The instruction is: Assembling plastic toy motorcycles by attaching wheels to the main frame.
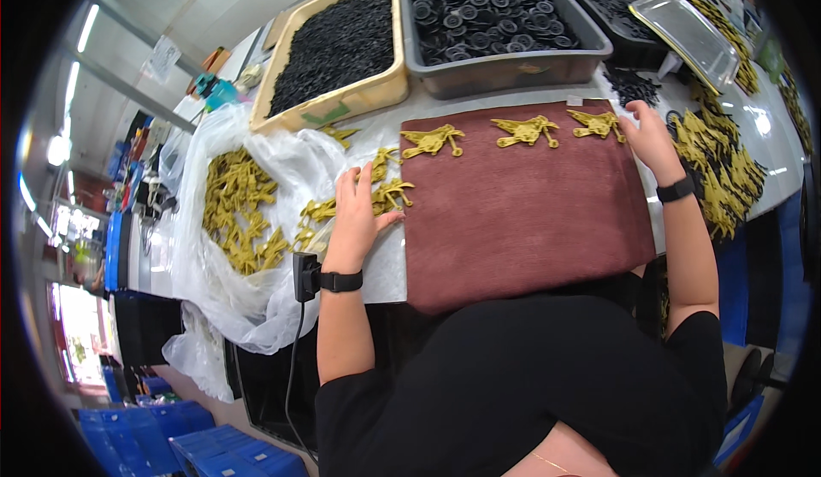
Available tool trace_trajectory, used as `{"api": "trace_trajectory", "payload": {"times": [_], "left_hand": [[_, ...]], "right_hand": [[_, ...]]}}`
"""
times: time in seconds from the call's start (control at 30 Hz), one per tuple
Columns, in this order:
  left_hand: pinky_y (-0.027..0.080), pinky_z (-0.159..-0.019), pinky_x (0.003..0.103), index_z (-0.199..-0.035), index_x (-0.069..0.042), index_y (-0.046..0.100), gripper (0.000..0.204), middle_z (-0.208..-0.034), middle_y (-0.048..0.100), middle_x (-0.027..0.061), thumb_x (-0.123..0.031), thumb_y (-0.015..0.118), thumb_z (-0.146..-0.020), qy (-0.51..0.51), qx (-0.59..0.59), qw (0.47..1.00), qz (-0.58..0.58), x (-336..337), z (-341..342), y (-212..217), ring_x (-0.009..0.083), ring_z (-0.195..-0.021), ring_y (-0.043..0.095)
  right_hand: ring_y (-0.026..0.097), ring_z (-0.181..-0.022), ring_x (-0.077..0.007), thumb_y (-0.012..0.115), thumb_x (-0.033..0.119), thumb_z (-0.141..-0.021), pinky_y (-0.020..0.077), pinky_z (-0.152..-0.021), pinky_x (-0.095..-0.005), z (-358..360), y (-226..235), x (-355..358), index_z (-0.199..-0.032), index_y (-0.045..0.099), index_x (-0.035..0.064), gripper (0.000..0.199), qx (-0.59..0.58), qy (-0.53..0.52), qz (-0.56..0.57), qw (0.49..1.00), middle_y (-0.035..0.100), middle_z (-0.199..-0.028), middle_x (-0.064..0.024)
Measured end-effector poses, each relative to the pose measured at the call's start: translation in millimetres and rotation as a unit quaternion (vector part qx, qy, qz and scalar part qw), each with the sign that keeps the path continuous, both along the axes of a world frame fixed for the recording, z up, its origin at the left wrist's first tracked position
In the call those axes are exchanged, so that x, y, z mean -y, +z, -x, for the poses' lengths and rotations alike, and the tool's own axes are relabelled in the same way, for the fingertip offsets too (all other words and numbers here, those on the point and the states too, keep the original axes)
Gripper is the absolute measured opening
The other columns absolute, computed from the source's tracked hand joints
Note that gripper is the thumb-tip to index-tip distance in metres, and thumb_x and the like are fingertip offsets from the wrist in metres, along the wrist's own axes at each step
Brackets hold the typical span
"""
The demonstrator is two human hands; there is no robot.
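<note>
Found at centre of frame: maroon cloth (pixel 522 212), laid flat on the pale desk (pixel 389 276). Counted along its upper edge: three olive-yellow moulded pieces (pixel 524 132), set in a row, with a wider gap between left and middle than between middle and right.

Noted just left of the cloth: left hand (pixel 355 220), fingers (pixel 366 178) spread, thumb wide of the rest and pointing to the cloth's left edge. Seen beside and partly under it: loose olive-yellow pieces (pixel 393 193). Located at the cloth's upper right corner: right hand (pixel 652 139), fingers bent, thumb and forefinger a little apart, right at the end of the right-hand piece. Cannot tell whether gripping it or merely beside it.

Recorded at left: clear plastic bag (pixel 299 156), open, with a heap of like pieces inside. Recorded at top: cream tub (pixel 368 99) of small black parts; next to it, grey tub (pixel 479 82) of black wheel-like discs. Logged at upper right: metal tray (pixel 684 37), tilted; below it, pile of yellow and black pieces (pixel 723 169).
</note>
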State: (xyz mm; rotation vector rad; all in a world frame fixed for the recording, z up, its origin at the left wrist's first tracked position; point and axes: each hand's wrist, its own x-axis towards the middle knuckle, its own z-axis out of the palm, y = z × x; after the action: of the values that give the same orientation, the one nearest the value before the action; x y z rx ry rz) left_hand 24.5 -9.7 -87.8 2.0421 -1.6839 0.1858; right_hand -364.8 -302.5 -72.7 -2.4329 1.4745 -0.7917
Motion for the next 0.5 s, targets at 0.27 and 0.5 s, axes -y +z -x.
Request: {"api": "trace_trajectory", "payload": {"times": [0.27, 0.5], "left_hand": [[0.046, -0.084, 0.039, -0.100, -0.004, 0.065, 0.025, -0.101, 0.064, 0.0135, -0.004, 0.065, -0.076, 0.123, 0.034, 0.992, 0.002, -51.6, -38.7, 36.3, 0.0313, -0.095, 0.059], [0.045, -0.090, 0.037, -0.113, -0.008, 0.062, 0.041, -0.115, 0.061, 0.0137, -0.005, 0.069, -0.073, 0.081, 0.028, 0.986, -0.146, -59.2, -90.7, 39.5, 0.0304, -0.106, 0.057]], "right_hand": [[0.052, -0.076, -0.0161, 0.055, -0.006, -0.078, 0.0454, -0.070, -0.0279, -72.2, 134.1, -165.8, -0.113, 0.050, -0.0011, 0.035, 0.251, 0.589, -0.172, 0.749, 0.054, -0.097, -0.0117], [0.049, -0.049, -0.0193, 0.059, 0.030, -0.081, 0.0348, -0.043, -0.0298, -105.9, 160.1, -195.2, -0.086, 0.063, 0.0082, 0.023, 0.170, 0.807, -0.343, 0.450, 0.057, -0.074, -0.0090]]}}
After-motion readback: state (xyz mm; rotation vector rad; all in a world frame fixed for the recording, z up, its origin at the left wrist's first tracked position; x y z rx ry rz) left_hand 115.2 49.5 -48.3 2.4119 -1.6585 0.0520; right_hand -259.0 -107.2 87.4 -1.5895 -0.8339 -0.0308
